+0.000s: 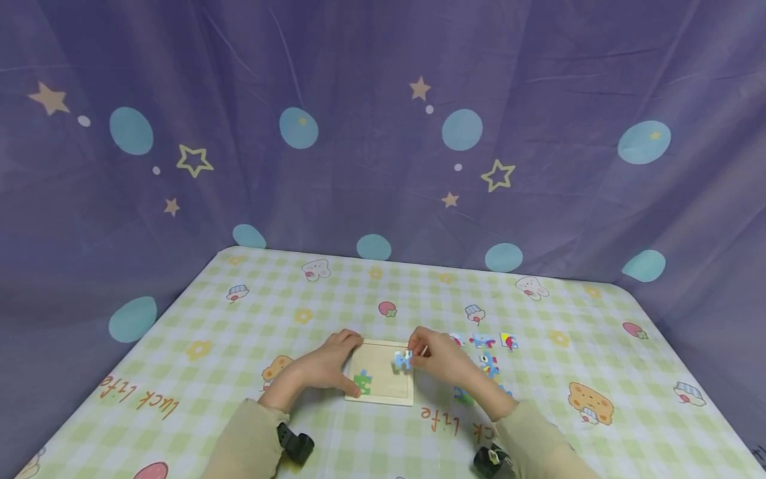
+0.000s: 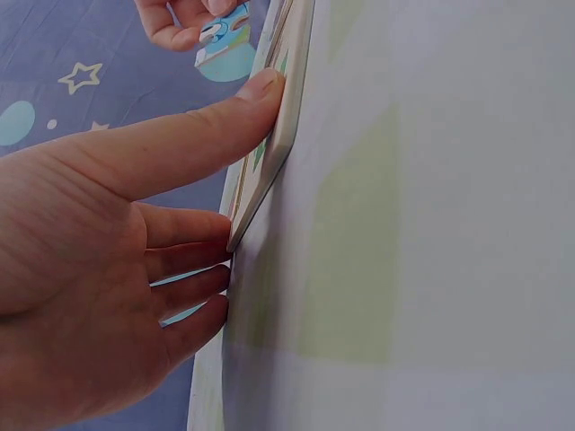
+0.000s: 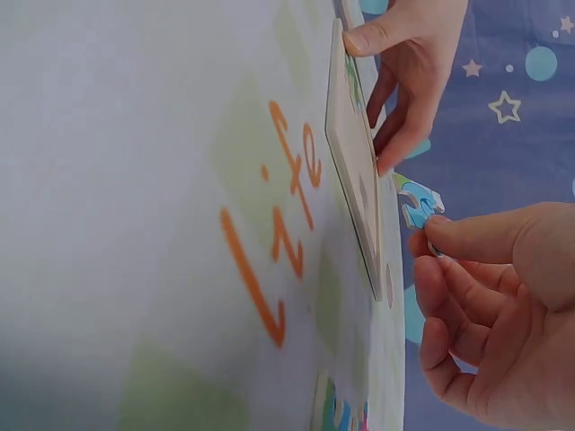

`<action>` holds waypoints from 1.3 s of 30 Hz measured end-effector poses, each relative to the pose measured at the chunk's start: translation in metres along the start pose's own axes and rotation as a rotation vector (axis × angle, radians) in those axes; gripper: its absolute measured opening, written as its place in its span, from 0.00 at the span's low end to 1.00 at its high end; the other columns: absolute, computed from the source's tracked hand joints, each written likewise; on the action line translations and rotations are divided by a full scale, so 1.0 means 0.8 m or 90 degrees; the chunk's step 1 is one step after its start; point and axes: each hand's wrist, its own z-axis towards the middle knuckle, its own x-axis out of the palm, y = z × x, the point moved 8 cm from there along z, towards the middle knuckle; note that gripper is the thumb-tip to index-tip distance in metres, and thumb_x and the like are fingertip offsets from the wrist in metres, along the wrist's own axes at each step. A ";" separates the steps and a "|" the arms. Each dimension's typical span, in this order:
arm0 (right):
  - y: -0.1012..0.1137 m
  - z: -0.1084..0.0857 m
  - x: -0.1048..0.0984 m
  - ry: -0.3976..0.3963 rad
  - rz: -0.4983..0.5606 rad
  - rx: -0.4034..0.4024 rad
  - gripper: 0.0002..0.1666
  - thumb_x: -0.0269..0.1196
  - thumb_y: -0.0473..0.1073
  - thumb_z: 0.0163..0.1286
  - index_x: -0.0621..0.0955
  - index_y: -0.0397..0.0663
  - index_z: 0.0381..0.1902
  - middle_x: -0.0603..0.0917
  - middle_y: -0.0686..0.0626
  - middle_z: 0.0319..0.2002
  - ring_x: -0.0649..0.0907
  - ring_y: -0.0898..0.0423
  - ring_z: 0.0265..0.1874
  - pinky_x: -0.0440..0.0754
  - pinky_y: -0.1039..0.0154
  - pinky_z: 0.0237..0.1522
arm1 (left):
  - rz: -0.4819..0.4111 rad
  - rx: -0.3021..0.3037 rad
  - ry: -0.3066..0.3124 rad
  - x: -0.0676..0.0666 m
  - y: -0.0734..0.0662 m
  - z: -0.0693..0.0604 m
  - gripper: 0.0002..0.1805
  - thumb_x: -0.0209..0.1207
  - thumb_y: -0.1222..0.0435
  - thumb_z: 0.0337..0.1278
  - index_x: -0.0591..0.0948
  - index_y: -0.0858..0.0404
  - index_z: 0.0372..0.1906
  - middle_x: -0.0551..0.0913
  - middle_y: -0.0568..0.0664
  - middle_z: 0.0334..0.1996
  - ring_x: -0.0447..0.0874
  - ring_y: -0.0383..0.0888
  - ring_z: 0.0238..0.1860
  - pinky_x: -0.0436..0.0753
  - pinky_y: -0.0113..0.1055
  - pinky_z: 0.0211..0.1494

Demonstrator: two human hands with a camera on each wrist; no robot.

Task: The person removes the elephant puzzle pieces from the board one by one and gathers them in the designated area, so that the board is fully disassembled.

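A shallow square wooden puzzle tray (image 1: 381,386) lies on the table with a green puzzle piece (image 1: 362,382) in its near left corner. My left hand (image 1: 326,364) holds the tray's left side, thumb on the near corner (image 2: 289,121) and fingers at the far end. Over the tray's right part, my right hand (image 1: 439,356) pinches a blue puzzle piece (image 3: 419,199) between thumb and forefinger. The piece is raised and tilted above the tray. Its other fingers are loosely curled.
Several loose puzzle pieces (image 1: 489,364) lie to the right of the tray, some partly hidden by my right hand and forearm. A checked tablecloth (image 1: 239,346) covers the table. A purple curtain (image 1: 371,193) hangs behind its far edge.
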 end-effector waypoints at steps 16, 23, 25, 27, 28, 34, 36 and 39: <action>-0.020 -0.008 -0.017 -0.026 -0.009 0.043 0.07 0.63 0.37 0.57 0.75 0.51 0.31 0.79 0.57 0.26 0.75 0.62 0.21 0.71 0.67 0.24 | 0.009 -0.011 0.002 0.000 0.001 0.000 0.48 0.72 0.57 0.34 0.62 0.70 0.64 0.60 0.57 0.63 0.54 0.54 0.65 0.60 0.48 0.65; -0.028 -0.012 -0.025 -0.035 0.014 0.049 0.08 0.63 0.35 0.57 0.75 0.48 0.32 0.78 0.55 0.25 0.75 0.61 0.21 0.71 0.67 0.24 | 0.001 -0.005 0.000 -0.002 -0.004 -0.001 0.49 0.72 0.58 0.33 0.62 0.72 0.63 0.60 0.59 0.62 0.55 0.55 0.65 0.60 0.49 0.65; -0.029 -0.014 -0.029 -0.037 0.015 0.048 0.08 0.63 0.35 0.56 0.75 0.48 0.32 0.78 0.54 0.25 0.75 0.61 0.20 0.71 0.67 0.23 | -0.002 -0.004 -0.001 -0.002 -0.004 -0.001 0.49 0.72 0.58 0.33 0.62 0.72 0.63 0.60 0.59 0.62 0.55 0.55 0.65 0.60 0.49 0.64; -0.030 -0.016 -0.033 -0.041 0.014 0.049 0.08 0.63 0.35 0.56 0.75 0.47 0.32 0.79 0.54 0.25 0.74 0.61 0.20 0.71 0.67 0.22 | -0.002 -0.005 0.000 -0.002 -0.004 -0.001 0.48 0.72 0.58 0.33 0.62 0.72 0.63 0.60 0.59 0.62 0.55 0.55 0.65 0.60 0.49 0.64; -0.031 -0.018 -0.034 -0.042 0.014 0.048 0.08 0.63 0.34 0.56 0.75 0.47 0.32 0.79 0.54 0.25 0.74 0.61 0.19 0.71 0.67 0.22 | -0.003 -0.006 -0.001 -0.002 -0.004 -0.001 0.48 0.72 0.58 0.33 0.62 0.72 0.63 0.60 0.59 0.62 0.55 0.55 0.65 0.60 0.49 0.64; -0.042 -0.025 -0.044 -0.046 0.013 0.063 0.07 0.63 0.34 0.57 0.75 0.46 0.33 0.79 0.53 0.25 0.75 0.61 0.20 0.72 0.67 0.24 | 0.001 -0.004 0.001 -0.002 -0.003 -0.001 0.49 0.72 0.57 0.33 0.62 0.72 0.63 0.60 0.59 0.62 0.55 0.55 0.65 0.61 0.49 0.64; -0.046 -0.027 -0.048 -0.048 0.012 0.071 0.07 0.62 0.35 0.58 0.75 0.46 0.33 0.79 0.53 0.26 0.75 0.61 0.21 0.72 0.67 0.25 | 0.002 -0.003 0.002 -0.002 -0.003 -0.001 0.49 0.72 0.58 0.33 0.62 0.72 0.63 0.60 0.59 0.62 0.55 0.55 0.65 0.61 0.50 0.64; -0.050 -0.031 -0.055 -0.057 0.002 0.073 0.07 0.62 0.34 0.58 0.75 0.47 0.33 0.78 0.54 0.25 0.75 0.61 0.22 0.72 0.66 0.27 | 0.002 -0.002 0.003 -0.002 -0.003 -0.001 0.49 0.72 0.58 0.33 0.62 0.72 0.63 0.60 0.59 0.62 0.55 0.56 0.65 0.61 0.50 0.64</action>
